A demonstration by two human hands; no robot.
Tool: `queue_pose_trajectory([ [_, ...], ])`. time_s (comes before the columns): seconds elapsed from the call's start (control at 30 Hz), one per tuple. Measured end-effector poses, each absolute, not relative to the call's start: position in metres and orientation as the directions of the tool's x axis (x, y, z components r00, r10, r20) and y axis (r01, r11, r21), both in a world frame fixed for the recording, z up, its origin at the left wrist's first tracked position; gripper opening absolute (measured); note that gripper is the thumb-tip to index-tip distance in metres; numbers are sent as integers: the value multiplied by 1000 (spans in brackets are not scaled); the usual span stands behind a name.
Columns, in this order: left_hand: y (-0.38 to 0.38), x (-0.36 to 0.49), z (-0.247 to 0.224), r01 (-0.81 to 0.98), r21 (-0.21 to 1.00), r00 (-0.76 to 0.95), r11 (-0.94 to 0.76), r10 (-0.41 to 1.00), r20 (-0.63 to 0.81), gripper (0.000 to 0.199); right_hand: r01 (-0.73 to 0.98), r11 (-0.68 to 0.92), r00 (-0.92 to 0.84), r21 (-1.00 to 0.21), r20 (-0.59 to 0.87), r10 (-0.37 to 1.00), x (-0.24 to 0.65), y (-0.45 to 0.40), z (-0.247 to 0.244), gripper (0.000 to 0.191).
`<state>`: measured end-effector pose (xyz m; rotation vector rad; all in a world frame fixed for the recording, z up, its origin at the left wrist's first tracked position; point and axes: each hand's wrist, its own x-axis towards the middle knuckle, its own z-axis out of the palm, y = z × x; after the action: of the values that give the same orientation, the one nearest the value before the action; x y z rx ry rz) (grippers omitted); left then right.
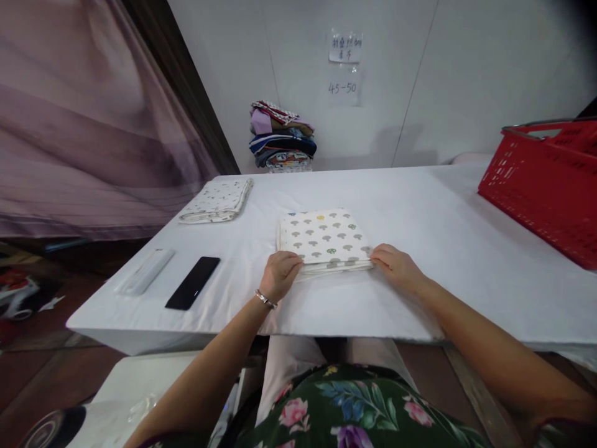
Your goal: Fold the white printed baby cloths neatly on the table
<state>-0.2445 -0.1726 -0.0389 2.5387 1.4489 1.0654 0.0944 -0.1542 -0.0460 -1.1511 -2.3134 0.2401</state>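
Note:
A folded white cloth (326, 236) with grey mushroom prints and a few coloured ones lies on the white-covered table in front of me. My left hand (282, 272), with a bracelet at the wrist, pinches its near left corner. At the near right corner, the fingers of my right hand (396, 264) are closed on the same cloth. Several layers show along its near edge between the hands. Another folded white cloth (217, 200) with small dark prints rests at the table's far left.
A black phone (193, 283) and a long white object (147, 272) lie on the left of the table (420, 218). At right stands a red plastic basket (545, 193). Behind the far edge is a stack of folded fabrics (282, 138). A pink curtain (93, 112) hangs at left.

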Motion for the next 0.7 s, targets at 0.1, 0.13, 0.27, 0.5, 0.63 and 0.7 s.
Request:
queue_pose_trajectory([
  [0.1,-179,-248,-43,762,251,395,-597,735,551,16,701,633,-503,-330,401,766,94,-156,-49,25],
  [0.13,-180,-249,-45,762,231,413,-605,729,546,16,704,637,-508,-314,404,761,94,-156,-49,25],
  [0.27,-182,-247,-44,768,187,436,-613,713,550,14,701,662,-533,-266,421,734,89,-156,-49,21],
  [0.5,-170,-218,-40,767,153,475,-623,713,516,18,698,683,-589,-217,369,719,73,-150,-42,23],
  [0.63,-163,-210,-41,773,101,502,-627,701,506,16,707,679,-580,-196,388,716,67,-149,-40,25],
  [0.7,-163,-210,-42,778,46,512,-627,675,532,17,720,665,-550,-199,421,721,65,-151,-41,25],
])
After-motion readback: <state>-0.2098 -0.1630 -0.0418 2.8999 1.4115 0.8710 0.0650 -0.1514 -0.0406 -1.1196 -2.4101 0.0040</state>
